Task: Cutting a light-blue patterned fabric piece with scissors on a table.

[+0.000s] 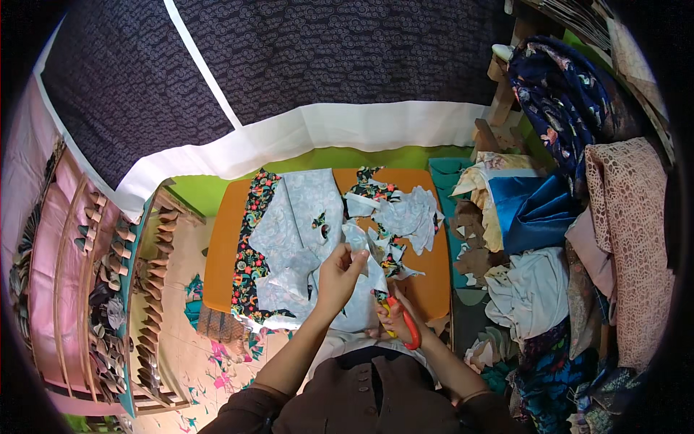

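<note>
My left hand (338, 276) is raised over the middle of the table, thumb and fingers pinched on a small pale fabric piece (355, 237). Close by, lower and to the right, my right hand (394, 320) is wrapped round scissors with red and yellow handles (411, 331); their blades are mostly hidden. Beneath both hands spreads floral fabric (249, 271), black with bright flowers on one face and pale grey on the other. Cut scraps of the same cloth (413, 217) lie to the right in a crumpled heap.
The cloth lies on an orange-brown table (217, 278). Folded and heaped fabrics (531, 289) crowd the right side, with a blue satin piece (531, 213) among them. Racks of shoe-shaped pieces (153, 289) stand at left. Colourful offcuts (220, 376) litter the floor. A dark patterned curtain (347, 54) hangs behind.
</note>
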Demonstrator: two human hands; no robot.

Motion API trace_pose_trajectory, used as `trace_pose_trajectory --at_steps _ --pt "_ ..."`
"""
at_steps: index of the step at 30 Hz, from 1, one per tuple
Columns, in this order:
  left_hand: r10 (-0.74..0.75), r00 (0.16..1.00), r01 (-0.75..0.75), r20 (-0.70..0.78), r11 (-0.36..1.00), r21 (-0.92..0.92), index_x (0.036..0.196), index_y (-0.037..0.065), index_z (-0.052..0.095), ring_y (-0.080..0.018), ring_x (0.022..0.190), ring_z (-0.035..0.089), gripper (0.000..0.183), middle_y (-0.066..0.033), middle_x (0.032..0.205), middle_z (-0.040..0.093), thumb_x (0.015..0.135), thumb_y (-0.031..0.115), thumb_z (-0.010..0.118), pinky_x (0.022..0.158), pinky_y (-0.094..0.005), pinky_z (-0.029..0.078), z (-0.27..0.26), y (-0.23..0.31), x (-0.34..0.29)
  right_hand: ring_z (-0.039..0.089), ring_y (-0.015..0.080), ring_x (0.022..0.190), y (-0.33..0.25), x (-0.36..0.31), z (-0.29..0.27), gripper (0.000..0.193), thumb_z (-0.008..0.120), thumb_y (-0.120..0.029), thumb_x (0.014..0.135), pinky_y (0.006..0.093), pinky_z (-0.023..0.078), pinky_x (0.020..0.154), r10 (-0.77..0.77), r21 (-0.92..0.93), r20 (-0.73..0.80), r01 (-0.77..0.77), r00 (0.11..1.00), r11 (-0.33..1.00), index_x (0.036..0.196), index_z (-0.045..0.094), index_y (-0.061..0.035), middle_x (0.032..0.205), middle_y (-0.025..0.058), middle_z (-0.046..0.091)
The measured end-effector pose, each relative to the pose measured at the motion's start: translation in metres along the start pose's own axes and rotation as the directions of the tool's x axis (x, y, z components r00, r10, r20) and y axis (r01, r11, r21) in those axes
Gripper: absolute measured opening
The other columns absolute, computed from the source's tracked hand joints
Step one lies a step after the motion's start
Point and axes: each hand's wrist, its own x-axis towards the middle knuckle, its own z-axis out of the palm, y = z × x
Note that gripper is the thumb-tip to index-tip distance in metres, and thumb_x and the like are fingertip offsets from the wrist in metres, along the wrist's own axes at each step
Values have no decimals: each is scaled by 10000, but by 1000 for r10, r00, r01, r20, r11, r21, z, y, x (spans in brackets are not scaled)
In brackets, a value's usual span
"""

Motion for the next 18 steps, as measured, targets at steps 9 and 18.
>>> trace_pose_trajectory --at_steps 9,18 --pt "-18 997 18 77 1000 1 705 24 448 -14 507 295 225 64 541 347 811 178 573 437 -190 238 -3 6 0 313 22 538 -5 -13 17 791 450 -678 674 144 311 468 -248 -46 4 248 969 968 1192 322 -93 744 -32 346" --pt "-43 994 45 99 999 -9 731 18 468 -13 515 360 205 53 560 428 818 177 566 453 -185 283 -10 6 -4 326 17 566 -23 -23 24 650 443 -614 746 155 301 469 -136 39 77 133 988 990 1145 353 -109 763 -21 386"
